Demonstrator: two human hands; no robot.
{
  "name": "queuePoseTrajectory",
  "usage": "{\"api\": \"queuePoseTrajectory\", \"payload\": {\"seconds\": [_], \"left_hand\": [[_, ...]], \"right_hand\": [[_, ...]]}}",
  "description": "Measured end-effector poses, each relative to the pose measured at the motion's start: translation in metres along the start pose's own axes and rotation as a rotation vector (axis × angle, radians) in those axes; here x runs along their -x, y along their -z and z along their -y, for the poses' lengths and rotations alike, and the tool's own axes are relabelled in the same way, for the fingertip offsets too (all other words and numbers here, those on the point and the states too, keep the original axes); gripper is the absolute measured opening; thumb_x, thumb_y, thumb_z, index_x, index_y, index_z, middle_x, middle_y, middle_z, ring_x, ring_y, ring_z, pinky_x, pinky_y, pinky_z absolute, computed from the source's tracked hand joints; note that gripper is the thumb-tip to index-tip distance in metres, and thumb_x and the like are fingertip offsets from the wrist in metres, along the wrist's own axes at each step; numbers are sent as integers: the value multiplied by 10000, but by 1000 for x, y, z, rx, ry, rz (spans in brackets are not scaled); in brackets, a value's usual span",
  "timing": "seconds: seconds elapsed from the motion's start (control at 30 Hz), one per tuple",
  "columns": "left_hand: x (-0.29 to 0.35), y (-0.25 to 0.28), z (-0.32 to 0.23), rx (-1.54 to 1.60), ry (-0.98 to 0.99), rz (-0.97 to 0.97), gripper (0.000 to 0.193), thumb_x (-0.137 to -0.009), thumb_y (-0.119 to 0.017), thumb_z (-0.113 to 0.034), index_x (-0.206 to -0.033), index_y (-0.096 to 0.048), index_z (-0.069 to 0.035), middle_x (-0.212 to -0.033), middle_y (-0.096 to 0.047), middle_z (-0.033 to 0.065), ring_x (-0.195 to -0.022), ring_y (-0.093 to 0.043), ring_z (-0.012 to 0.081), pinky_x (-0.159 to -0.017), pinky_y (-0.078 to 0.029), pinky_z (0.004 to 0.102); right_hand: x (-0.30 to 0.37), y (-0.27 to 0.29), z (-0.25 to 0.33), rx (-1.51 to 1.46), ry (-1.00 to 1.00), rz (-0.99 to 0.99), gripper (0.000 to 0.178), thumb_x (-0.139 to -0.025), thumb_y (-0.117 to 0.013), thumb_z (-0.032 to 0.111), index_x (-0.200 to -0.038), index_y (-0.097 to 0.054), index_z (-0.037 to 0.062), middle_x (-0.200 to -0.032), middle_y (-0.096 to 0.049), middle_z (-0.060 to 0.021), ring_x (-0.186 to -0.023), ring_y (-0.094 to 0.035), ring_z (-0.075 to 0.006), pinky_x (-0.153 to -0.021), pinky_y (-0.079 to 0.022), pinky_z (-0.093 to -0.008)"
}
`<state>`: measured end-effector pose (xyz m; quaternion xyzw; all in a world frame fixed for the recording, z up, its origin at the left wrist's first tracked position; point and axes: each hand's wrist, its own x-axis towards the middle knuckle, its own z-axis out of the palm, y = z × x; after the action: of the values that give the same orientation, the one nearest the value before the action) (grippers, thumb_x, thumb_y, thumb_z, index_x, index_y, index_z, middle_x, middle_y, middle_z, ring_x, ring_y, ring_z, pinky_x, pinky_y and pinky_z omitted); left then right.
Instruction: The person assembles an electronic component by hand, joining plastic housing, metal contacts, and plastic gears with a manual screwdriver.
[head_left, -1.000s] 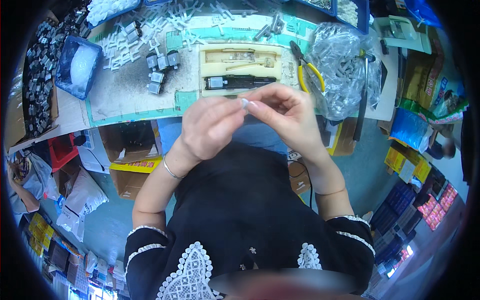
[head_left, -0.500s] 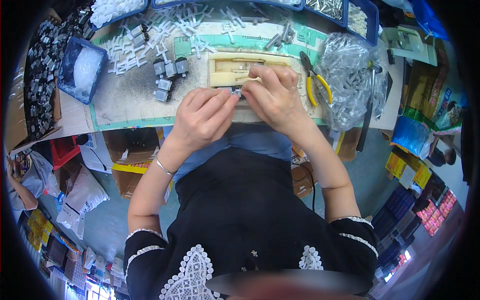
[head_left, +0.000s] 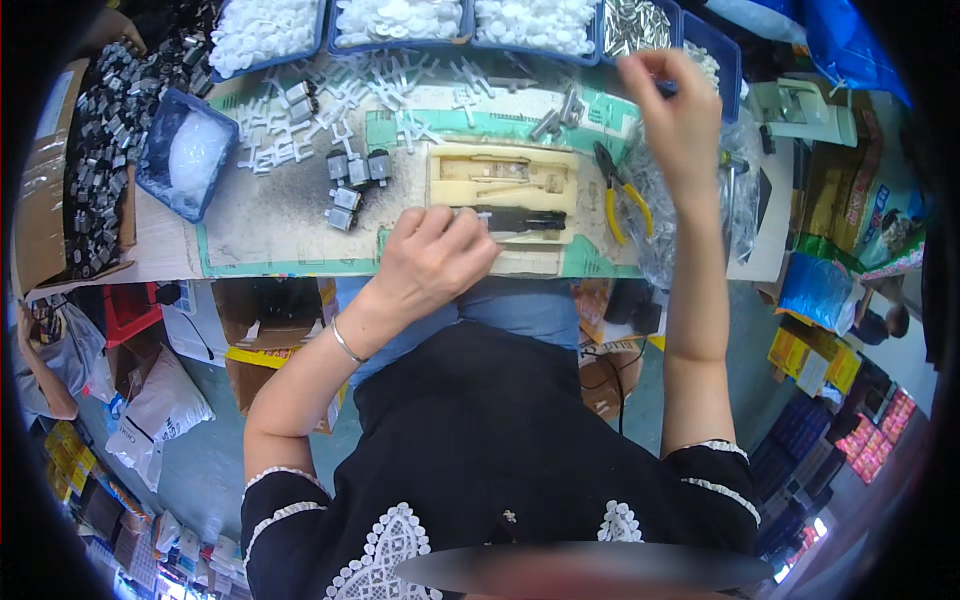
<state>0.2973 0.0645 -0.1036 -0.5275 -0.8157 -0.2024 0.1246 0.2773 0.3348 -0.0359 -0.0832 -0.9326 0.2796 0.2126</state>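
A black elongated part (head_left: 535, 220) lies in the front groove of a cream-coloured fixture (head_left: 440, 160). At its left end, my left hand (head_left: 435, 258) has its curled fingers closed on it, hiding that end. My right hand (head_left: 685, 115) is raised at the far right, over the front edge of a blue bin of shiny metal pins (head_left: 637, 28). Its fingers are curled together; whatever they pinch, if anything, is hidden. Small grey motors (head_left: 345, 195) with black ends stand in a cluster left of the fixture.
White forked parts (head_left: 275, 140) are strewn at the back left. Yellow-handled pliers (head_left: 628, 205) and a clear plastic bag (head_left: 660, 245) lie right of the fixture. Blue bins of white parts (head_left: 400, 22) line the back. A blue tray (head_left: 160, 185) stands left, beside piled motors (head_left: 105, 150).
My right hand has left the fixture for the pin bin at the far right. My left hand stays at the fixture, where the black part now shows in the groove.
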Motion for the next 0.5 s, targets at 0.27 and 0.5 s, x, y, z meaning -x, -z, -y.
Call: {"api": "queuePoseTrajectory", "payload": {"seconds": [0.27, 0.5], "left_hand": [[11, 3, 6, 76, 2, -66, 324, -732, -706, -155, -1045, -650, -93, -1016, -619, 38, -880, -590, 169, -722, -405, 316], [18, -12, 8, 65, 50, -143, 345, -696, -671, -158, -1039, -660, -124, -1044, -616, 5, -895, -580, 137, -761, -389, 313]], "right_hand": [[-7, 6, 6, 184, 164, 235, 147, -776, -677, 202, -819, -672, 61, -843, -627, -94, -811, -576, -273, -728, -440, -389], [85, -39, 41, -274, 162, 569, 121, -728, -688, 96, -759, -598, 22, -746, -572, -101, -731, -575, -286, -643, -466, -375]]}}
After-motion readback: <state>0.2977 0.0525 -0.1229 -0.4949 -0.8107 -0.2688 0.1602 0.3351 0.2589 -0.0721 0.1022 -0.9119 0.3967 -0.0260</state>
